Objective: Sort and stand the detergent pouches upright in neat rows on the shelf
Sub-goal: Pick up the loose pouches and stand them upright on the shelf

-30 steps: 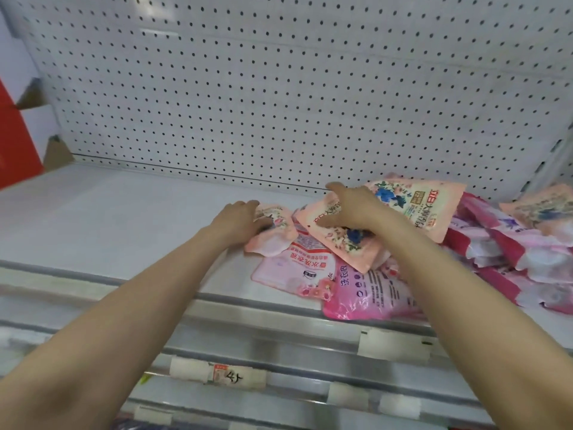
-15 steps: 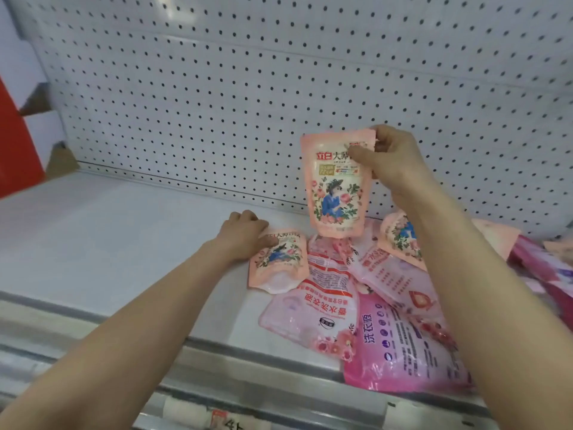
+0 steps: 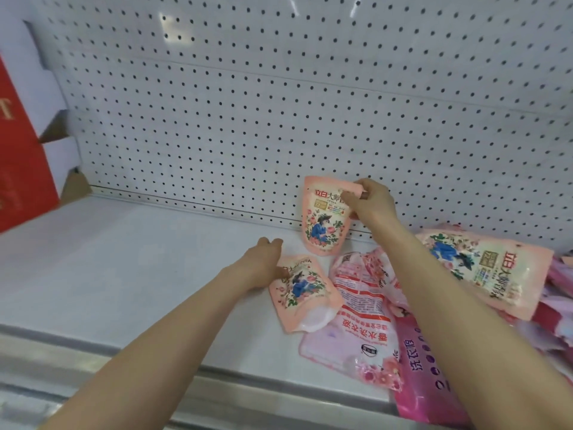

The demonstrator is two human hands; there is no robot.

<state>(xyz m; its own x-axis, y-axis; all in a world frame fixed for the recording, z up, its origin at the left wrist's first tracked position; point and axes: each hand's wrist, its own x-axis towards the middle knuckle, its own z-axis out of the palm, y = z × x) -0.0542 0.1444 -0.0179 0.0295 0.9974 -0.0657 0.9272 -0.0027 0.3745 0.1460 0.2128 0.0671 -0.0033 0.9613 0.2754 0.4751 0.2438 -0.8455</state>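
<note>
I held a small peach pouch (image 3: pixel 324 221) upright at the far side of the shelf (image 3: pixel 124 274), against the pegboard (image 3: pixel 248 119).

My right hand (image 3: pixel 370 201) pinched its top edge with thumb and curled fingers; I could not tell whether its base touched the shelf. My left hand (image 3: pixel 262 266) rested with loosely straight fingers on the top corner of a second peach pouch (image 3: pixel 302 293), which lay flat just nearer. To the right, a pink-and-white pouch (image 3: pixel 356 324), a magenta pouch (image 3: pixel 424 367) and a large peach pouch (image 3: pixel 483 268) lay overlapping. A red carton (image 3: pixel 18 169) stood at the far left.
</note>
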